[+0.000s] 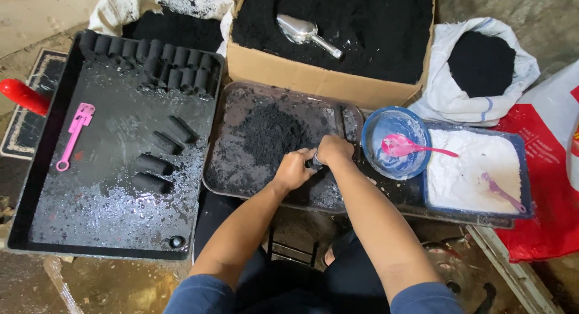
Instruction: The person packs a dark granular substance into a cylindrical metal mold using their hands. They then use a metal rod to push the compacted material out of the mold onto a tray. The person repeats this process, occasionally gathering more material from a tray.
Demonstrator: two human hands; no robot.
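I am seeing both hands meeting over the near edge of the metal tray (223, 169). The left hand (293, 170) and the right hand (335, 150) are clenching together around a small dark tube mould (315, 162), which is sitting between them just above the tray floor. The tray is holding a loose heap of black powder (271, 133) just beyond the knuckles.

To the left, a large black plastic tray (36, 187) is carrying four dark cylinders (160, 154) lying apart in its middle, a packed row of more cylinders (151, 57) along its far edge, and a pink plastic tool (73, 135). A red handle (23, 95) is poking in beside it.

To the right, a blue bowl (377, 130) is holding a pink spoon (410, 147), and just beside it a blue-rimmed tub (528, 175) is holding white powder (470, 166) with a purple spoon (499, 191) lying in it.

Farther off, a cardboard box (301, 76) is sitting full of black powder with a metal scoop (304, 32) resting on top. A white sack (458, 100) at the right is standing open on more black powder, and another white sack (129, 3) is doing the same at the far left.
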